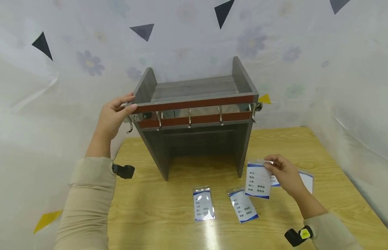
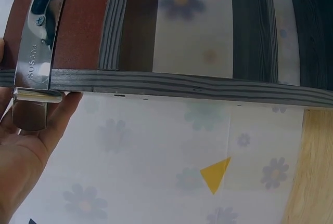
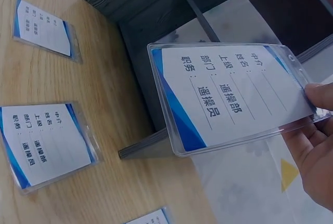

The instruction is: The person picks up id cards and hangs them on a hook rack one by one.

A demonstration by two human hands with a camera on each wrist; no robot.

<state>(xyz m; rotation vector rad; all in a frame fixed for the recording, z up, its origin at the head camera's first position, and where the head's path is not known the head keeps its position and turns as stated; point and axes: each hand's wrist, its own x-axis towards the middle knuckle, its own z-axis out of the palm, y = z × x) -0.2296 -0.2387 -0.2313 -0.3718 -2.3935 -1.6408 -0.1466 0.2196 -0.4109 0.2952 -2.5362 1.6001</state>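
Note:
A grey wooden shelf [image 1: 194, 131] stands on the table, with a metal rail of several hooks [image 1: 189, 118] along its reddish-brown front. My left hand [image 1: 112, 114] grips the shelf's upper left front corner, thumb on the front face; in the left wrist view the hand [image 2: 26, 156] is partly behind the rail's metal end. Between thumb and fingers my right hand [image 1: 284, 174] pinches the top corner of a clear-sleeved badge [image 1: 257, 180], raised above the table right of the shelf. The right wrist view shows the badge [image 3: 223, 96] printed in blue and white.
Two more badges, one [image 1: 203, 205] in front of the shelf and another [image 1: 243, 205] to its right, lie flat on the wooden table [image 1: 150, 208]. Further white-and-blue card [image 1: 306, 181] shows behind my right hand. A flower-patterned sheet [image 1: 187, 41] hangs behind the shelf.

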